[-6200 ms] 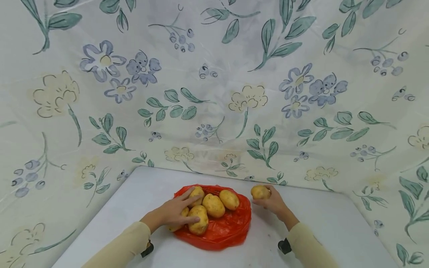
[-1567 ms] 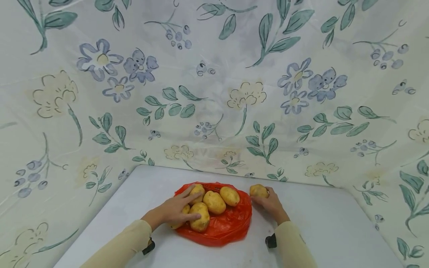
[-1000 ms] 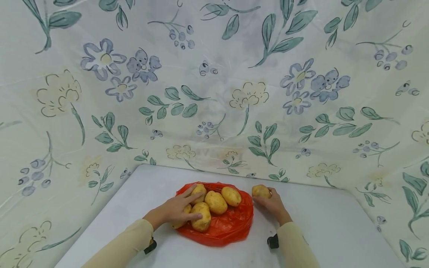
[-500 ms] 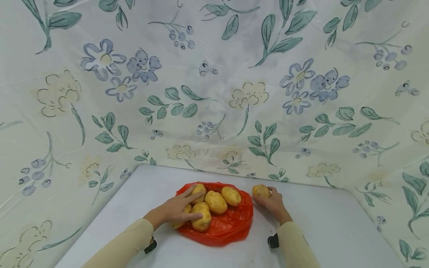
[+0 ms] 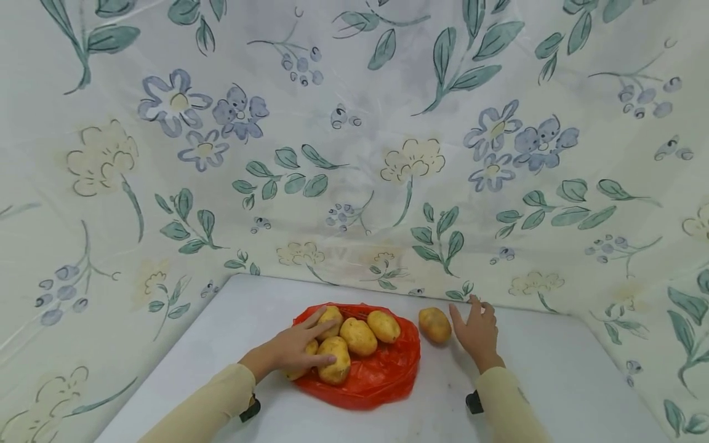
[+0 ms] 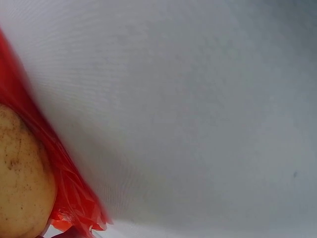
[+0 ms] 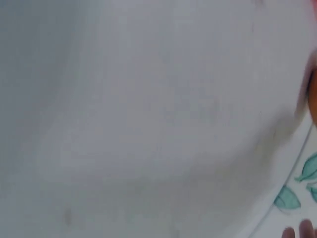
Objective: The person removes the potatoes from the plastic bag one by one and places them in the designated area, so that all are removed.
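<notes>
A red plastic bag (image 5: 382, 376) lies flattened on the table with several yellow potatoes on it, among them a middle potato (image 5: 358, 337) and a front potato (image 5: 335, 364). My left hand (image 5: 289, 349) rests spread across the potatoes on the bag's left side, its thumb over the front one. In the left wrist view a potato (image 6: 22, 173) sits against the red plastic (image 6: 74, 191). Right of the bag a single potato (image 5: 435, 325) stands on the bare tabletop. Beside it is my right hand (image 5: 479, 333), fingers spread and apart from that potato.
The white table (image 5: 238, 320) ends at the back against a floral cloth (image 5: 354, 184), which also rises on both sides. Each wrist carries a small black camera, such as the right wrist camera (image 5: 474, 402).
My right hand has let go of the single potato and moved right, fingers opening. That potato has turned slightly and stays beside the bag. My left hand has kept its place.
</notes>
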Available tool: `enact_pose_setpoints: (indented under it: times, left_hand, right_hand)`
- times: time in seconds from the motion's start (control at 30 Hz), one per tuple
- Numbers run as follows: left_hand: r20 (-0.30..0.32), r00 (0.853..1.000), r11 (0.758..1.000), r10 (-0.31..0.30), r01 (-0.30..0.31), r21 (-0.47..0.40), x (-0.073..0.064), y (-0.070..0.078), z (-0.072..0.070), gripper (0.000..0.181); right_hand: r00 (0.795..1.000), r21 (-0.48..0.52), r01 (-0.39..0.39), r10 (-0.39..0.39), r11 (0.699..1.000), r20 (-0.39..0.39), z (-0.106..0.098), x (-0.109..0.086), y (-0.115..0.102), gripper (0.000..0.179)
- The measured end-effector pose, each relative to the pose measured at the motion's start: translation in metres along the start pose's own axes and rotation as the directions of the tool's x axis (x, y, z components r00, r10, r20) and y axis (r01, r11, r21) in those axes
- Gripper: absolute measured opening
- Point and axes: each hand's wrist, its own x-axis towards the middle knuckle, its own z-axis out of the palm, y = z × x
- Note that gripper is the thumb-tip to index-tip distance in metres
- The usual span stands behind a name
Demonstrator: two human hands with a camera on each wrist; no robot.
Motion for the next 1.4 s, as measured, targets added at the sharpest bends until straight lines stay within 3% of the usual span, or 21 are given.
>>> enact_pose_setpoints:
  times: [0.2,0.37,0.53,1.03,1.23,1.4]
  left_hand:
    - [0.018,1.000,1.000,0.011,-0.011,0.007,-0.001,-0.002,0.006,0.084]
    - [-0.012,1.000,1.000,0.003,-0.003,0.015,-0.002,-0.005,0.003,0.083]
    - [0.004,1.000,1.000,-0.001,0.001,0.005,-0.003,-0.005,0.003,0.083]
    - [0.015,1.000,1.000,0.016,-0.016,0.007,0.002,0.001,0.006,0.083]
    - [0.000,1.000,1.000,-0.005,0.005,0.012,0.002,0.000,0.002,0.083]
    - [0.003,1.000,1.000,-0.002,0.002,0.012,0.001,0.000,-0.001,0.084]
  right_hand:
    - [0.997,-0.231,0.074,-0.069,0.970,0.028,-0.011,-0.001,0.019,0.076]
    - [0.992,-0.288,0.124,-0.118,0.950,0.037,-0.017,0.004,0.023,0.078]
    - [0.990,-0.345,0.142,-0.132,0.928,0.051,-0.017,0.004,0.029,0.077]
    - [0.991,-0.386,0.128,-0.128,0.914,0.028,-0.025,-0.003,0.045,0.076]
    - [0.985,-0.387,0.167,-0.169,0.907,0.029,-0.028,0.003,0.044,0.077]
    - [0.988,-0.384,0.152,-0.145,0.911,0.047,-0.030,0.002,0.039,0.078]
